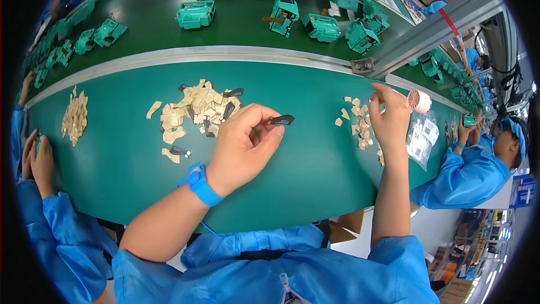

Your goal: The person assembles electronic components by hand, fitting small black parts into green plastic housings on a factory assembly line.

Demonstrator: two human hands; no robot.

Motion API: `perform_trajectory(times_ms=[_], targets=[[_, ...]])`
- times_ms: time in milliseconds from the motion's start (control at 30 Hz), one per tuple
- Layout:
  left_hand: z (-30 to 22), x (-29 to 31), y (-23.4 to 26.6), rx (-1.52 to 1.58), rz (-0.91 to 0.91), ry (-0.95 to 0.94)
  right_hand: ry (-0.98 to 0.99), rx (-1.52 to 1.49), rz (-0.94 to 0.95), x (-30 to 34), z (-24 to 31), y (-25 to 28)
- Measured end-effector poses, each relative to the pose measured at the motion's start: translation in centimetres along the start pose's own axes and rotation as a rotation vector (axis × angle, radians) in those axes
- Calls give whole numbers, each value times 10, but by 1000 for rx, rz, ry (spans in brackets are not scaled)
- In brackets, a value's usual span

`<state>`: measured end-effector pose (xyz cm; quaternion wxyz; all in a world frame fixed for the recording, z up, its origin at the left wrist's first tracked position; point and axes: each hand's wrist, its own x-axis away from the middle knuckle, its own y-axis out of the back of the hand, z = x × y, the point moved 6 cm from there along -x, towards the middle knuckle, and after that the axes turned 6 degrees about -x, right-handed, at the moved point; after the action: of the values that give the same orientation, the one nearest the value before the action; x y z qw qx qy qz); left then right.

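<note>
My left hand (246, 142), with a blue band on the wrist, is closed over the middle of the table. Thumb and fingers pinch a small black flat piece (283, 119) with fine pale print, resembling a flexible circuit. Just left of that hand lies a loose pile of cream paper-like pieces (194, 107), with several similar black pieces among them. My right hand (390, 117) is raised over the right side, fingers curved and apart, with nothing visible in them. Beside it is a scatter of small cream pieces (361, 126), partly hidden by the hand and forearm.
Right of my right hand are a pale pink cylindrical object (419, 101) and a clear bag with white labels (421, 142). Another cream pile (75, 117) lies far left. Beyond a metal rail (219, 54), green housings (195, 14) sit on a belt. Co-workers flank me.
</note>
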<state>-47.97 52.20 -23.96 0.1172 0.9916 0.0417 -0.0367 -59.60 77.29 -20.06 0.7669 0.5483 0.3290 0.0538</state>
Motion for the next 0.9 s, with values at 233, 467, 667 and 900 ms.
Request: perform_trajectory(times_ms=[233, 467, 667, 900], targets=[[-5, 1, -1, -40, -31, -110, -181, -1075, 278, 4, 99, -21], [-13, 1, -2, -101, -67, -160, -104, -1042, 224, 4, 117, -25], [5, 2, -4, -32, -14, 116, -68, -989, 21, -19, 107, -19], [-15, 4, -7, 50, 22, -71, -115, -76, -391, -124, -1, -39]])
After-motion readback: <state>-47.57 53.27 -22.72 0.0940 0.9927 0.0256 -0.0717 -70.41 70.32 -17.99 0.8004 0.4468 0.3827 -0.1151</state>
